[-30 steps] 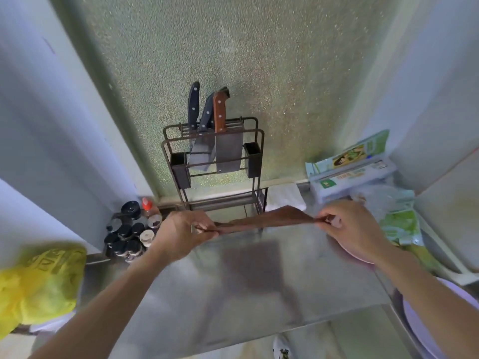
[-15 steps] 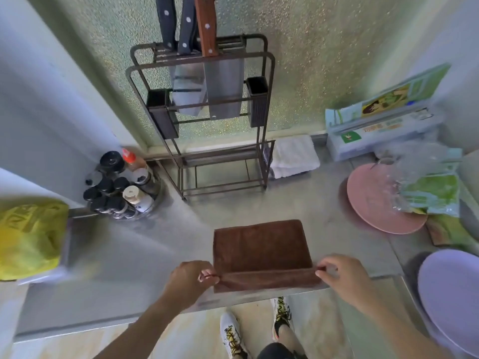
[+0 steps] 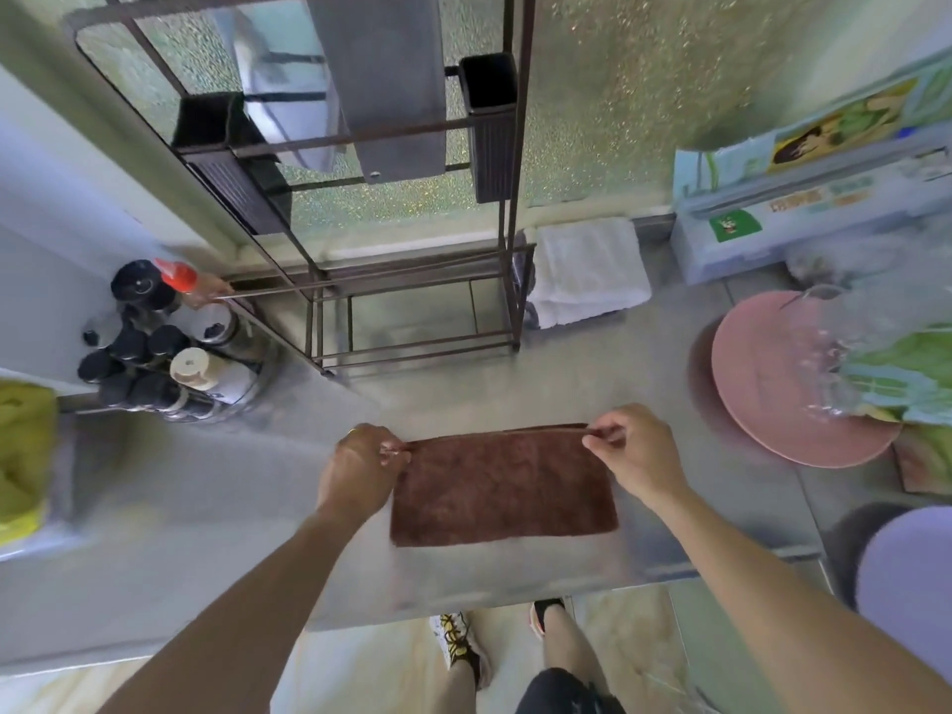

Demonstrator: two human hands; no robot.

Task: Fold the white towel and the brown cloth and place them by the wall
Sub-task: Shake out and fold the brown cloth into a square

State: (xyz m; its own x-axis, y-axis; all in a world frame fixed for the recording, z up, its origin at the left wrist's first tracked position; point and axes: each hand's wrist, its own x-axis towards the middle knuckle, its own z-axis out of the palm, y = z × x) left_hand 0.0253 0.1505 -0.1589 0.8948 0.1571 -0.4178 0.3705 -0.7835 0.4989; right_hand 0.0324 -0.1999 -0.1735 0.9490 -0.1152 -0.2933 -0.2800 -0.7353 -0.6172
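Note:
The brown cloth (image 3: pixel 502 487) lies doubled over as a flat rectangle on the steel counter (image 3: pixel 206 507), near the front edge. My left hand (image 3: pixel 360 468) pinches its far left corner, and my right hand (image 3: pixel 636 456) pinches its far right corner, so both layers meet along the far edge. The white towel (image 3: pixel 587 270) sits folded against the wall, just right of the knife rack.
A brown wire knife rack (image 3: pixel 412 301) stands at the wall behind the cloth. Spice jars (image 3: pixel 165 347) cluster at the left, with a yellow bag (image 3: pixel 23 456) beyond. A pink plate (image 3: pixel 772 394), plastic bags and boxes (image 3: pixel 803 208) crowd the right. A lilac plate (image 3: pixel 906 569) sits front right.
Both hands carried the cloth's near edge away from me and over onto the far edge, halving the cloth. A second ago the cloth was held taut in the air.

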